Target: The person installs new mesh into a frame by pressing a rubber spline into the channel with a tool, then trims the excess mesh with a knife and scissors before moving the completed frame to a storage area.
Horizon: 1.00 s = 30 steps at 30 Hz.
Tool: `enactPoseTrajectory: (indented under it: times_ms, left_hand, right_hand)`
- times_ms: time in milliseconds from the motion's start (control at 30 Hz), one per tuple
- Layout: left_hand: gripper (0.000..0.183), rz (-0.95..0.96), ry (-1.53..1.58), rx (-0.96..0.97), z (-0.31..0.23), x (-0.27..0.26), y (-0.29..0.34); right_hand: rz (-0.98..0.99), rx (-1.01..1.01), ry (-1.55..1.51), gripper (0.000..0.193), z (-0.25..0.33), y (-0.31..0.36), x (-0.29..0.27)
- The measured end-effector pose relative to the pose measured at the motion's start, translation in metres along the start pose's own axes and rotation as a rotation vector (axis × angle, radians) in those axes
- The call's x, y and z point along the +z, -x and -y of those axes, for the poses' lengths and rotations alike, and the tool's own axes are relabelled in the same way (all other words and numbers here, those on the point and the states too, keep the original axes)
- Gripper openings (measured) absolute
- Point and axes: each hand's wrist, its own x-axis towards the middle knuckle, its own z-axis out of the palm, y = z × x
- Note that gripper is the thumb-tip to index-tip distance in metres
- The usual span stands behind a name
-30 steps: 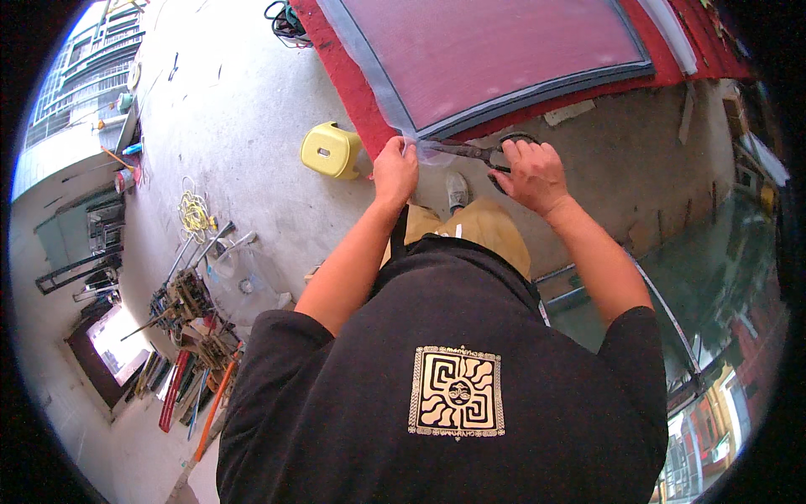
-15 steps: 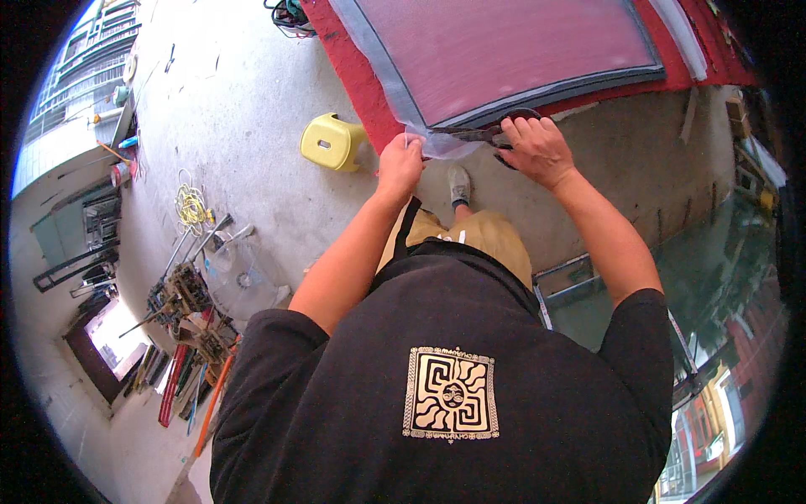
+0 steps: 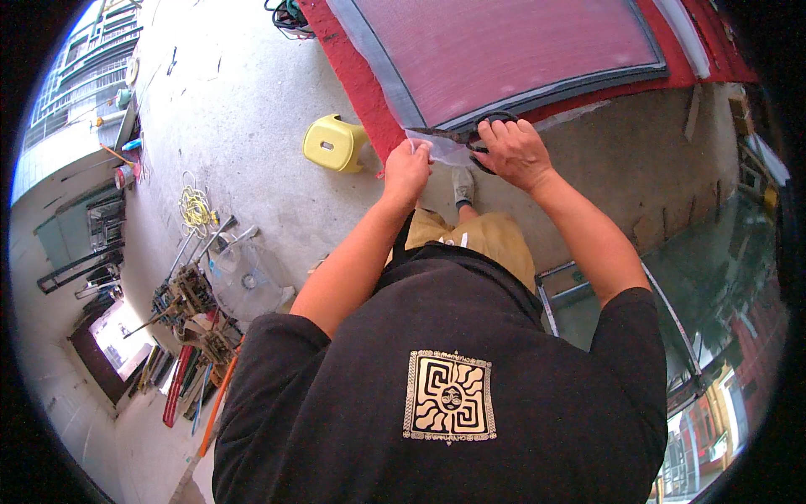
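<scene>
My right hand is closed round the black handles of a pair of scissors, whose dark blades point left along the near corner of a framed mesh screen. Loose translucent mesh hangs off that corner, and my left hand pinches its left end close to the blade tips. The screen has a dark grey border and lies on a red cloth-covered table. Whether the blades are fully closed is too small to tell.
A yellow plastic stool stands on the concrete floor, left of the table corner. Further left lie a yellow cable coil, a clear round fan-like cover and a pile of tools. A large glass sheet is at the right.
My right hand and the scissors have shifted left, toward my left hand. The blades now reach past the screen's corner. My left hand has moved slightly right.
</scene>
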Motion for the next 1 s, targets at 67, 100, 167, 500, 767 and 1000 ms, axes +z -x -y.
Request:
enactPoseTrajectory:
  times_ms: [67, 100, 167, 500, 767, 1000]
  left_hand:
    - [0.024, 0.008, -0.005, -0.003, 0.002, -0.002, -0.001]
    - [0.024, 0.009, -0.017, -0.005, 0.003, -0.003, -0.002]
    - [0.024, 0.007, -0.014, -0.008, 0.004, -0.002, -0.003]
    - [0.03, 0.055, -0.226, 0.004, -0.011, -0.015, 0.001]
    - [0.056, 0.073, -0.405, 0.046, -0.038, -0.036, -0.008]
    - [0.057, 0.29, -0.576, -0.021, -0.064, -0.055, -0.044]
  right_hand:
    - [0.012, -0.015, 0.029, 0.055, 0.001, 0.002, 0.003]
    - [0.018, -0.022, 0.044, 0.054, 0.002, 0.003, 0.004]
    - [0.044, -0.008, 0.044, 0.053, 0.002, 0.005, 0.005]
    - [0.068, 0.307, -0.093, 0.056, 0.048, 0.029, -0.013]
    - [0.147, 0.501, -0.171, 0.061, 0.105, 0.036, -0.026]
    - [0.19, 0.558, -0.126, 0.054, 0.12, 0.019, -0.03]
